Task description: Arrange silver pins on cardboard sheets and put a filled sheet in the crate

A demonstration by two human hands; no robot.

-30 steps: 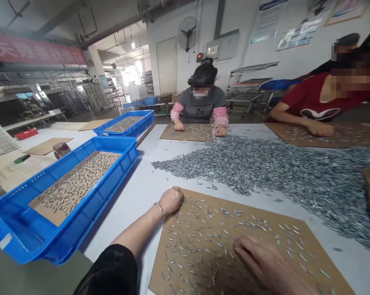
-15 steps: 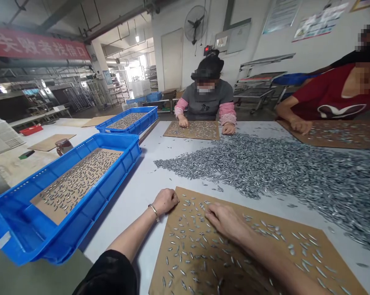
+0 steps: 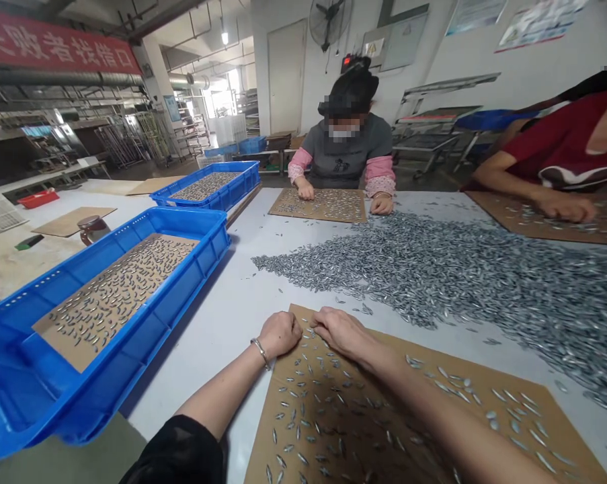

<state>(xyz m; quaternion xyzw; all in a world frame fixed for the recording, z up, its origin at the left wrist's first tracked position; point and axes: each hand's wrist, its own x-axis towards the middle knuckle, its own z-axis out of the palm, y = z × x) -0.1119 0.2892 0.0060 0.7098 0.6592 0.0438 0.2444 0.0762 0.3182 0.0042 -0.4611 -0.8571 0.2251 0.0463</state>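
Note:
A brown board (image 3: 257, 457) lies in front of me, dotted with small silvery, spindle-shaped metal pieces (image 3: 540, 437). My left hand (image 3: 281, 334), with a bracelet at the wrist, rests at the board's far left corner, its fingers curled closed. Just right of it, my right hand (image 3: 341, 331) is pinched, fingertips down at the board's far edge among several pieces. Whatever either hand holds is hidden by the fingers. Beyond the board spreads a large heap of the same pieces (image 3: 424, 262) on the white table (image 3: 202, 349).
To the left stands a blue tray (image 3: 182, 296) holding a covered board; a second blue tray (image 3: 243, 185) sits behind it. A brown mug (image 3: 92, 228) is beyond the near tray. Across the table a person in grey (image 3: 353, 154) and one in red (image 3: 550, 148) work at boards.
My right hand has moved left and farther away, up beside my left hand at the board's corner. My left hand stays curled there. The view has shifted slightly.

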